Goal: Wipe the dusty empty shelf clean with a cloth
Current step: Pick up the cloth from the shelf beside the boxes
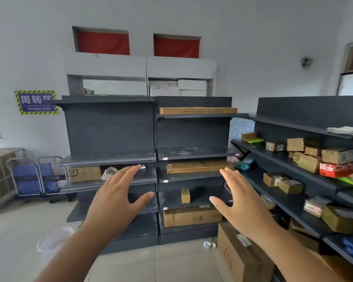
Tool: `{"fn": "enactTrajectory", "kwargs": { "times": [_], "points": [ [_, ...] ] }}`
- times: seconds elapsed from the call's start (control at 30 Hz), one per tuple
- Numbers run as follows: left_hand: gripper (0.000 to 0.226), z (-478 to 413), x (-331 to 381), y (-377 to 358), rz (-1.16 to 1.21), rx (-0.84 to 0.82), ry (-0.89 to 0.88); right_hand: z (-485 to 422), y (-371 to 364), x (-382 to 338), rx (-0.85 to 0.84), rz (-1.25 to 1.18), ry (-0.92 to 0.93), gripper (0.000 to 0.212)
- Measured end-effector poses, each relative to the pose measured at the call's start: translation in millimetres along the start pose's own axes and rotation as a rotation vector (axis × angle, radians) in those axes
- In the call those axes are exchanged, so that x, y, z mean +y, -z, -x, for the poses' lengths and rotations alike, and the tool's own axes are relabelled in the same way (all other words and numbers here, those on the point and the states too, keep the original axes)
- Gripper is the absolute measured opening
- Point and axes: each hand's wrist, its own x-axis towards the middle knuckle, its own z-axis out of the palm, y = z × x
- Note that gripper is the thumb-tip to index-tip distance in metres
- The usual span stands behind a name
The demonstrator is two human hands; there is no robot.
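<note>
both hands [179,202] open, empty; "sf" box [84,173], "turnover area" sign [37,102].

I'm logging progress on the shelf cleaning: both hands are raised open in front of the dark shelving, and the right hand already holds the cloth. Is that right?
Not quite. In the head view the right hand holds nothing: its fingers are spread and no cloth is visible. The left hand is open and empty too, and both are raised before the dark shelving.

Bare dusty shelf [196,152], nothing before it
</note>
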Motion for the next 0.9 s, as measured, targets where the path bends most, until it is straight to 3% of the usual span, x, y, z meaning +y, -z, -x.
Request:
{"fn": "enactTrajectory", "kwargs": {
  "times": [0.5,0.9],
  "points": [
    [0.077,-185.9,43.5,-154.3,0.018,-0.036,-0.151,-144.2,-37.4,168.1,0.106,-0.001,-0.077,0.075],
    [0.078,-343.8,91.5,-316.3,0.183,-0.144,-0.304,-233.7,-46.5,306.2,0.152,0.19,-0.263,0.075]
  ]
}}
